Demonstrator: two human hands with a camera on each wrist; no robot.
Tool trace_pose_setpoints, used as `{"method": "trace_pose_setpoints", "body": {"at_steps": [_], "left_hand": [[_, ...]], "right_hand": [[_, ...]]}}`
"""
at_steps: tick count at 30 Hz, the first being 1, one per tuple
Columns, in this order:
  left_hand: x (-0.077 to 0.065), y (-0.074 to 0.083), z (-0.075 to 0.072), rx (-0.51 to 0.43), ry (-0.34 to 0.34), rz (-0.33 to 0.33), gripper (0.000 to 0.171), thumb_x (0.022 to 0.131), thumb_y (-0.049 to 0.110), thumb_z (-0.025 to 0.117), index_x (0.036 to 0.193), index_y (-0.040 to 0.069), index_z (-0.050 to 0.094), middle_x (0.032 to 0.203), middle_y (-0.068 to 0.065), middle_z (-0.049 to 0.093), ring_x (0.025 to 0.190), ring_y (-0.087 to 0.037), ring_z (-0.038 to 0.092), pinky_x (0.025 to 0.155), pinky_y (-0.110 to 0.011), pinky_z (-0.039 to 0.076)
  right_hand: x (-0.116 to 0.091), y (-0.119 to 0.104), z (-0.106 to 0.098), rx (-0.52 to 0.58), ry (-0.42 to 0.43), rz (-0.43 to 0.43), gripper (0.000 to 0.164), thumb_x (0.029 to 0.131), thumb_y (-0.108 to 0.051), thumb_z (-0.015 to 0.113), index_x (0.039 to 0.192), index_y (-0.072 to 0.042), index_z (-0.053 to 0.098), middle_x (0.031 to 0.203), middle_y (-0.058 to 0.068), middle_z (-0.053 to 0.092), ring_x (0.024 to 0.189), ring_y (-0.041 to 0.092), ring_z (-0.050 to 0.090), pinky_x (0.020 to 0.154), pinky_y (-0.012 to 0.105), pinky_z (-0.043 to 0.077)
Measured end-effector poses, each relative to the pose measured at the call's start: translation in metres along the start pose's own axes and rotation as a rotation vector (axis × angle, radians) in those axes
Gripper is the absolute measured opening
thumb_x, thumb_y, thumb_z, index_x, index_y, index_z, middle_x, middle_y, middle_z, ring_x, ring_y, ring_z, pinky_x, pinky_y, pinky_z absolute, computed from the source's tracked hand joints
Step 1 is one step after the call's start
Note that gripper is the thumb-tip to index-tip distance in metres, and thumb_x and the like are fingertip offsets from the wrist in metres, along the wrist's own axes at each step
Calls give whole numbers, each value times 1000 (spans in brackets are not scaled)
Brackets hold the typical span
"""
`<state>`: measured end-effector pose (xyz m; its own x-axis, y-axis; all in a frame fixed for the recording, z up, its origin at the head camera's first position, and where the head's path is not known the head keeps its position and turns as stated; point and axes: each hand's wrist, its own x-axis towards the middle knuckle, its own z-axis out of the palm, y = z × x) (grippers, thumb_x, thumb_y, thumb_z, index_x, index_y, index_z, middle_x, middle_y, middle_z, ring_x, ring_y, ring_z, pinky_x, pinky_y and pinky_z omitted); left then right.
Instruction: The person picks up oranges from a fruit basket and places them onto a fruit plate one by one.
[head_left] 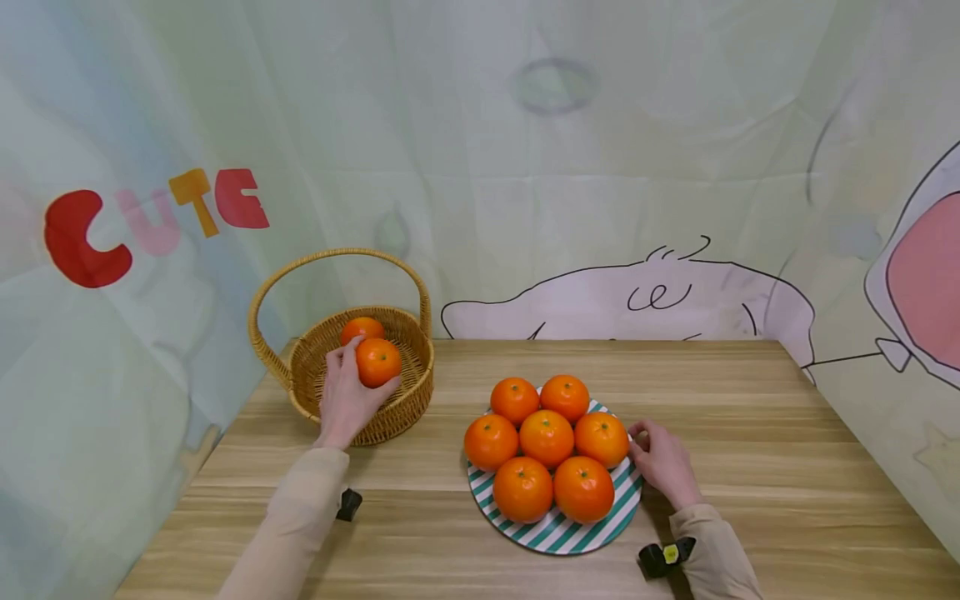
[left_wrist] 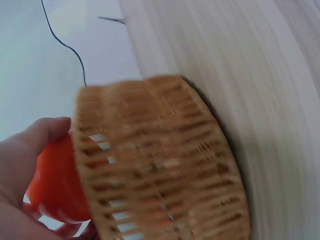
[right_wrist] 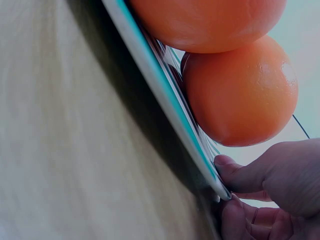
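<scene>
My left hand (head_left: 349, 400) grips an orange (head_left: 378, 363) between thumb and fingers, within the wicker basket's opening. Another orange (head_left: 363, 330) lies behind it in the wicker basket (head_left: 408, 414). In the left wrist view, the basket's woven side (left_wrist: 165, 150) hides part of the held orange (left_wrist: 57, 180). At the striped plate (head_left: 558, 540), my right hand (head_left: 663, 462) pinches the right rim, thumb on top and fingers below, as the right wrist view shows. Several oranges (head_left: 547, 438) sit close together on that plate.
The basket's tall arched handle (head_left: 341, 252) stands upright above its opening. Basket and plate are on a wood-grain table (head_left: 420, 533). Behind the table hangs a printed cloth backdrop (head_left: 480, 192) with cartoon drawings and coloured letters.
</scene>
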<state>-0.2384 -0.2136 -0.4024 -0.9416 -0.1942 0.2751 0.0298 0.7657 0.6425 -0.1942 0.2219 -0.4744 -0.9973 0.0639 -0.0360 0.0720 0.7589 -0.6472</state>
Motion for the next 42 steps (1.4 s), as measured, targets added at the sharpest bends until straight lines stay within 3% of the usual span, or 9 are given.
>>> {"method": "trace_pose_setpoints", "body": {"at_steps": [7,16,42], "left_hand": [[-8,21,6,-35,-28,40,85,84,34,79,152,10,34,144,-24,36,123,-46,51,102,-61,44],[-17,36,12,-58,-50,49,86,82,33,81,151,10,35,143,-23,39,122,-45,54,99,-60,46],[-35,63,25,-184,-134,102,86,81,36,83,146,6,34,138,-21,50,121,-39,55,103,-55,46]], "right_hand": [[0,0,0,4,1,-7,21,94,-8,61,110,5,61,80,12,60,72,23,51,63,29,38],[-1,0,0,12,-1,-6,21,94,-8,61,110,5,61,80,12,59,71,22,51,62,29,38],[-1,1,0,2,13,-17,21,93,-8,61,110,5,62,80,12,59,71,23,51,63,29,37]]}}
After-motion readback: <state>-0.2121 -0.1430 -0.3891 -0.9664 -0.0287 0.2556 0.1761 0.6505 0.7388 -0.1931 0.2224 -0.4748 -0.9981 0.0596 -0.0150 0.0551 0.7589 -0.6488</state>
